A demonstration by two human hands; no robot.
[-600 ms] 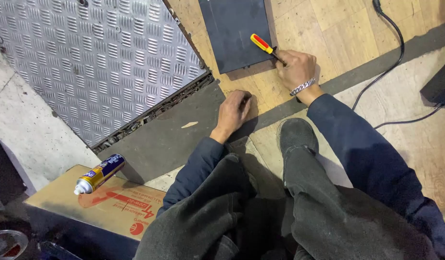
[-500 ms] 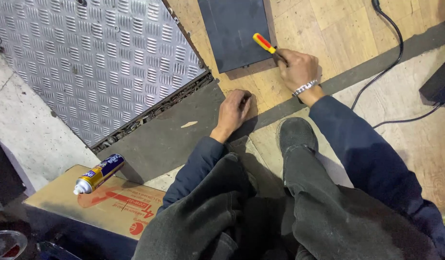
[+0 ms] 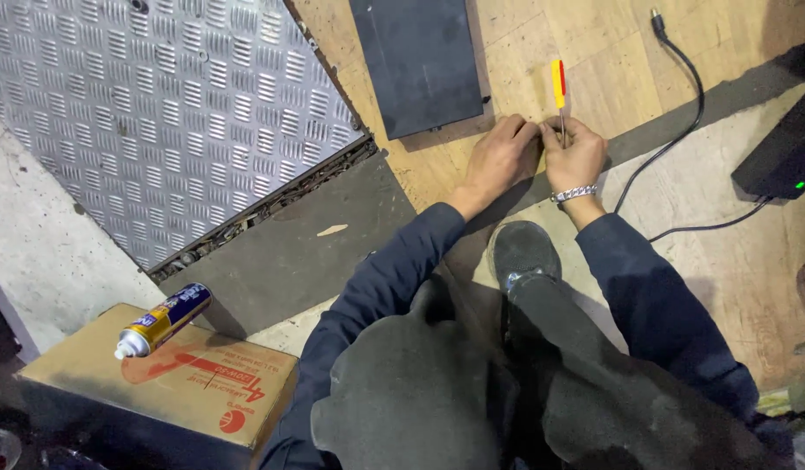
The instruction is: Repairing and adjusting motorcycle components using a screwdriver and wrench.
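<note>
1. Since the earlier frame, my left hand (image 3: 500,157) had left the dark strip of floor and come up beside my right hand (image 3: 575,155); the screwdriver (image 3: 558,93) had swung from a slant to nearly upright in the frame.
2. My right hand was closed around the lower shaft of the screwdriver, whose yellow and red handle stuck up above my fingers, in the upper middle of the frame.
3. My left hand was curled, its fingertips (image 3: 529,130) pressed in just beside the shaft, touching my right hand; I could not tell whether it gripped anything.
4. Both hands rested on the wooden board (image 3: 611,61), just to the lower right of the dark flat panel (image 3: 418,61) lying on it.
5. A metal bracelet (image 3: 574,193) sat on my right wrist.
6. My shoe (image 3: 524,252) stood just below my hands, at the centre of the frame.
7. A black cable (image 3: 681,96) ran across the board on the right, toward a black box (image 3: 781,157) with a small green light at the right edge.
8. A ribbed metal plate (image 3: 159,113) filled the upper left.
9. At the lower left, a spray can (image 3: 163,319) lay on its side on a cardboard box (image 3: 194,392), well apart from my hands.
</note>
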